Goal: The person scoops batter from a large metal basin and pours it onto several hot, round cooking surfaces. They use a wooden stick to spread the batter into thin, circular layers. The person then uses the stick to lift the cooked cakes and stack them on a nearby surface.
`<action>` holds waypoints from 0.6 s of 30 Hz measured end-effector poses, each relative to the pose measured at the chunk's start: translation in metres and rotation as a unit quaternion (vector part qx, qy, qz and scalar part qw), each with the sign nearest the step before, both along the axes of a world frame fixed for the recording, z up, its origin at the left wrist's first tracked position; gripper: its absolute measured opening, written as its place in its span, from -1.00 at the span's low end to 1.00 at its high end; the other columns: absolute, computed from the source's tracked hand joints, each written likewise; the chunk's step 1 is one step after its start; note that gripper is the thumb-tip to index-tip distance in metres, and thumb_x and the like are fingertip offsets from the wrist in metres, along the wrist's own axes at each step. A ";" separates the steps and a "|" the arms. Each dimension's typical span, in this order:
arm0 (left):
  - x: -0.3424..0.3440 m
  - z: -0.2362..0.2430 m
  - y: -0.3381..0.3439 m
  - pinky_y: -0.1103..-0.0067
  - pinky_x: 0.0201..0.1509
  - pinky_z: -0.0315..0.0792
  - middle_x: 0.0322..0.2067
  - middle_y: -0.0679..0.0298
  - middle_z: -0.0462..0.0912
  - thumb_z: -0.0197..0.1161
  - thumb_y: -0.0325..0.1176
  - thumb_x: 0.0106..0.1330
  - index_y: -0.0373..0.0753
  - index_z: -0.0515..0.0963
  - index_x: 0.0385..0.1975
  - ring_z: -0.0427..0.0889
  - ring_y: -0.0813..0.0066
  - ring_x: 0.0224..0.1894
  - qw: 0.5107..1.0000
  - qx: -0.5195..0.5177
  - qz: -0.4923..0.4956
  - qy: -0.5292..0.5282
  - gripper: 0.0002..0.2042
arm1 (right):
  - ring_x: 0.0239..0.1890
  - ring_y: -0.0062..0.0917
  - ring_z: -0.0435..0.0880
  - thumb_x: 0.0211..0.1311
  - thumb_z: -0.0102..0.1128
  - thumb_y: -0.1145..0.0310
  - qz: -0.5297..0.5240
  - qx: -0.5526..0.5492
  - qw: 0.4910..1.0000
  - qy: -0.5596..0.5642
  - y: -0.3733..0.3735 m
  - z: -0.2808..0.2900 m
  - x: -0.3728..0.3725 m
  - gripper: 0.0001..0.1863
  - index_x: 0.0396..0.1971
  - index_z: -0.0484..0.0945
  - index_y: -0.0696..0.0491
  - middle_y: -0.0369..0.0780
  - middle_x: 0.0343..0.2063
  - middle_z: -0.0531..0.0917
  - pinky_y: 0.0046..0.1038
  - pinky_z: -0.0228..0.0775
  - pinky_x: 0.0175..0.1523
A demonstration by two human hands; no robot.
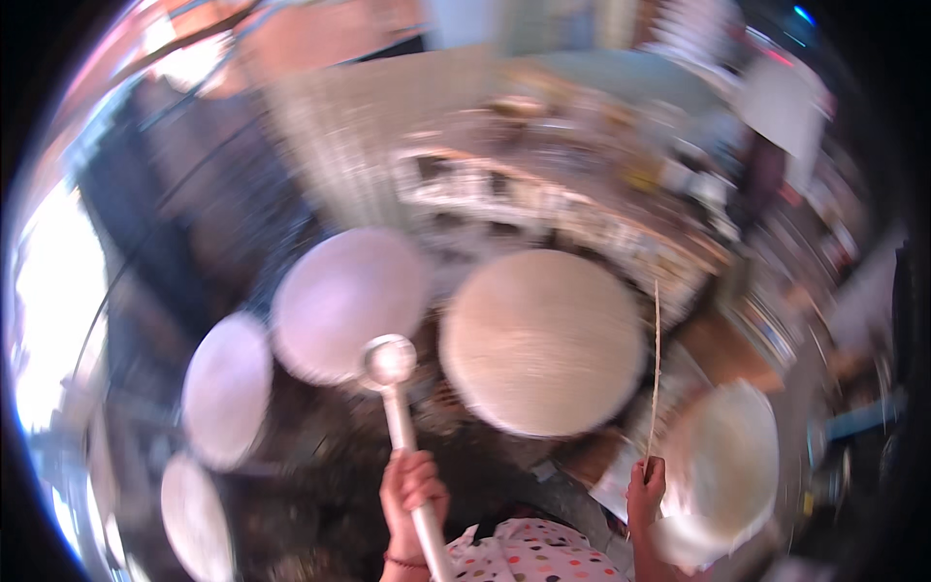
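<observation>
My left hand point(412, 493) is wrapped round the pale handle of a long ladle point(396, 412). The ladle's round bowl points away from me, between two large round surfaces: a whitish one point(349, 301) to the left and a beige one point(543, 341) to the right. In my right hand point(644, 493) a thin, long stick point(658, 373) is gripped near its lower end and points up and away. Beside that hand, at the right, a wide pale round basin or tray point(722, 470) is partly in view. Motion blur hides the finer detail of the round surfaces.
Two more pale round discs point(229, 390) point(197, 519) stand at the left. Behind the large surfaces runs a brick-like ledge point(504, 199) with blurred items on it. A corrugated-looking panel point(335, 136) rises at the back left. Bright light enters at the far left.
</observation>
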State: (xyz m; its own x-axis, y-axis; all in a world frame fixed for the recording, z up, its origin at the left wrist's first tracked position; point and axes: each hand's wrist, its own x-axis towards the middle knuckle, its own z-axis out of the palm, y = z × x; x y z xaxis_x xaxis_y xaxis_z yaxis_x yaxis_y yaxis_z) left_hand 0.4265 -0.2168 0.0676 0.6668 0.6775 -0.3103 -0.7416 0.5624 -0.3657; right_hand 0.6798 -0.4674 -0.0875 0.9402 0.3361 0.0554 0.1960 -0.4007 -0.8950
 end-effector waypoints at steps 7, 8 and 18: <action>-0.137 -0.017 -0.060 0.82 -0.74 0.17 -0.52 0.38 0.25 0.01 -0.37 0.42 -0.25 0.31 0.03 0.16 0.74 -0.65 0.960 0.030 0.262 0.095 -0.76 | -0.85 -0.71 0.29 0.42 -0.21 0.36 0.538 -0.056 0.823 0.174 0.204 0.056 -0.149 -0.75 -0.14 0.46 0.14 -0.32 -0.77 0.39 -0.61 0.20 -0.73; -0.157 -0.016 -0.078 0.82 -0.74 0.17 -0.52 0.39 0.26 0.02 -0.35 0.42 -0.23 0.32 0.02 0.15 0.74 -0.66 0.944 0.030 0.307 0.117 -0.76 | -0.86 -0.70 0.29 0.43 -0.24 0.35 0.594 -0.072 0.783 0.168 0.214 0.057 -0.179 -0.75 -0.18 0.44 0.13 -0.31 -0.78 0.39 -0.60 0.19 -0.75; -0.280 -0.049 -0.356 0.82 -0.78 0.19 -0.51 0.39 0.35 -0.15 -0.23 0.49 -0.07 0.28 -0.13 0.19 0.77 -0.77 0.634 -0.129 0.678 0.349 -0.88 | -0.46 -0.18 0.56 0.29 -0.10 0.41 0.964 -0.048 0.261 0.010 0.097 0.065 -0.492 -0.55 0.20 0.31 -0.07 -0.04 -0.44 0.58 -0.23 0.43 -0.36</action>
